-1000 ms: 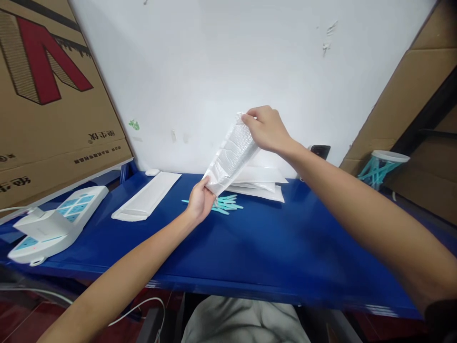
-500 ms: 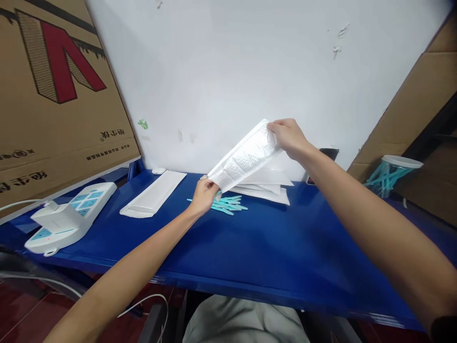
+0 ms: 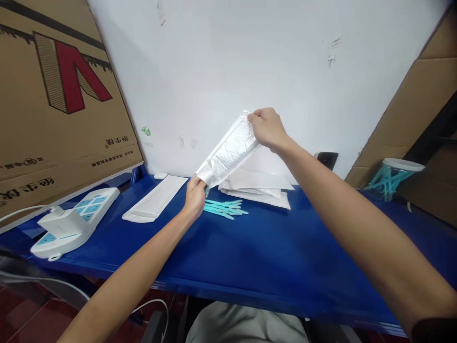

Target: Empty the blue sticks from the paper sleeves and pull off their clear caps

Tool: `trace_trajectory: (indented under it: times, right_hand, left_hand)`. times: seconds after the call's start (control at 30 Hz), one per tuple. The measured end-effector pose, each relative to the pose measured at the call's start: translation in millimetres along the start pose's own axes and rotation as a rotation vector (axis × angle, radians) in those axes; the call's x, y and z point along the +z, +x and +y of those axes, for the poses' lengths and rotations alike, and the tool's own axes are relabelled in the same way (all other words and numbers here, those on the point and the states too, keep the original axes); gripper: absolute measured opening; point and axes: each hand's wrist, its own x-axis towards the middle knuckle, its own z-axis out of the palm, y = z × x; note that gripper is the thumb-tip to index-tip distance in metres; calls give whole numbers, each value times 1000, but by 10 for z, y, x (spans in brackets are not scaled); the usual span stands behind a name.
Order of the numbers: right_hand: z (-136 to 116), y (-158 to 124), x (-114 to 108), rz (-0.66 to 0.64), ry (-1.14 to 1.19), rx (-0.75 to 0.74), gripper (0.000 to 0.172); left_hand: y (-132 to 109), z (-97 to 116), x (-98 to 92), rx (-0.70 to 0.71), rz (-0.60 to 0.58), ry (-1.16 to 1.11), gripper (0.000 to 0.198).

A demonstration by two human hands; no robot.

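Note:
A white padded bubble mailer (image 3: 230,150) is held up at a slant above the table, its shiny, crinkled side facing me. My right hand (image 3: 268,127) pinches its upper right end. At its lower left end my left hand (image 3: 195,196) is closed round the edge; a bit of teal shows by those fingers, too small to make out. Just below on the table lies a loose pile of teal plastic sticks (image 3: 226,208), some with forked ends. Behind the raised mailer is a stack of white mailers (image 3: 266,190). Another flat mailer (image 3: 155,197) rests to the left.
A white power strip (image 3: 102,202) with a plugged-in adapter (image 3: 60,223) sits on the left of the blue table (image 3: 250,257). At the right stands a clear tub (image 3: 396,176) of teal sticks. A dark phone (image 3: 327,159) leans against the wall. A large cardboard box (image 3: 71,138) borders the left.
Both hands have shifted slightly left with the mailer, and the right hand is a little higher. The mailer slants more steeply. The camera view has also shifted slightly.

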Motion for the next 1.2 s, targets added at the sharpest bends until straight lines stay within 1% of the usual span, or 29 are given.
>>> trace_trajectory:
  times: [0.03, 0.1, 0.17, 0.27, 0.43, 0.63, 0.73, 0.8, 0.9, 1.0, 1.07, 1.2]
  right_hand:
    - [12, 10, 35, -1, 32, 35, 24]
    - [58, 27, 104, -1, 91, 100, 22]
    - [124, 38, 173, 0, 121, 138, 19]
    - [248, 35, 270, -13, 152, 142, 16]
    - [452, -46, 349, -10, 252, 151, 13]
    - [540, -229, 290, -20, 289, 239, 16]
    - [568, -299, 244, -21, 288, 262, 19]
    - [603, -337, 213, -3, 289, 253, 19]
    - [663, -393, 169, 36, 287, 211, 20]
    - [693, -454, 136, 50, 262, 189, 21]
    - [685, -497, 123, 39, 236, 175, 23]
    - [676, -597, 89, 24, 144, 116, 26]
  left_hand:
    - [27, 14, -34, 14, -4, -7, 32]
    - [82, 52, -111, 13, -62, -25, 33]
    - [122, 88, -183, -49, -170, -46, 36]
    - [130, 118, -254, -176, -302, -64, 38]
    - [84, 110, -294, -315, -420, -17, 34]
    - [56, 113, -324, -348, -562, 102, 23]
    - [50, 145, -329, -360, -616, 145, 21]
    - [46, 164, -325, -349, -619, 148, 24]
    - [47, 180, -321, -314, -587, 136, 28]
    - [50, 204, -330, -337, -596, 163, 27]
    - [45, 238, -337, -356, -646, 215, 28]
    - [18, 320, -344, -331, -795, 347, 27]
